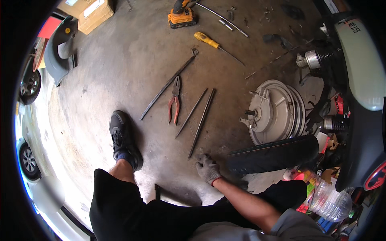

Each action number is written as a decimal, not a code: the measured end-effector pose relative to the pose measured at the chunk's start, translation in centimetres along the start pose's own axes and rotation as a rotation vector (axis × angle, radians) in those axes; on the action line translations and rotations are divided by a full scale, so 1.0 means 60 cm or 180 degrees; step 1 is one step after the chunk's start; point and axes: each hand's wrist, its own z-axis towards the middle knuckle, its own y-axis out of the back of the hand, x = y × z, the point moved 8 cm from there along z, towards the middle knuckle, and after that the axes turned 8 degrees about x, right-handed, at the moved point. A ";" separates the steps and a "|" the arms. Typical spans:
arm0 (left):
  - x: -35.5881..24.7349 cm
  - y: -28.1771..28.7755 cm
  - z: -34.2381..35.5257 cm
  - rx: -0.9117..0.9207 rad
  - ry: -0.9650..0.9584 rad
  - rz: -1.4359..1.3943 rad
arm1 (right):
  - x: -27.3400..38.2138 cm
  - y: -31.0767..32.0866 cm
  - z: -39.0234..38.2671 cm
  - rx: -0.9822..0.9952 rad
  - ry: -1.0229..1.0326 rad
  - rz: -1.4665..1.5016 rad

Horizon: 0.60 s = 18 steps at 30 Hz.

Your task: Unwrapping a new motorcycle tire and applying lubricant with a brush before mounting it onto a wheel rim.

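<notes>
My right hand (208, 168), in a grey knit glove, is low over the concrete floor beside the left end of a black tire (275, 156). Its fingers are curled; whatever they may hold is hidden. Just left of it, apart from the glove, ends a dark metal bar (202, 122), with a second, thinner bar (191, 112) alongside. Farther off lie red-handled pliers (174, 102) and a long rod with a ring end (167, 86). Behind the tire rests a grey metal wheel hub (271, 114). My left hand is out of view.
A yellow-handled screwdriver (209, 41) and an orange-black cordless tool (181, 18) lie at the far side. A scooter body (362, 68) stands at right, above a clear plastic bottle (329, 203). My shoe (124, 138) is left of the tools; cardboard boxes (94, 17) are far left.
</notes>
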 end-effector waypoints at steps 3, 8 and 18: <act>0.061 0.020 -0.042 0.0060 0.0083 0.0052 | -0.022 -0.035 -0.002 0.0319 0.0207 0.0473; 0.132 0.074 -0.076 0.0102 0.0160 0.0206 | -0.023 -0.030 0.002 -0.0603 0.0668 0.0125; 0.087 0.169 -0.011 0.0272 -0.0384 0.0455 | -0.021 -0.060 0.017 -0.0144 0.0305 -0.0504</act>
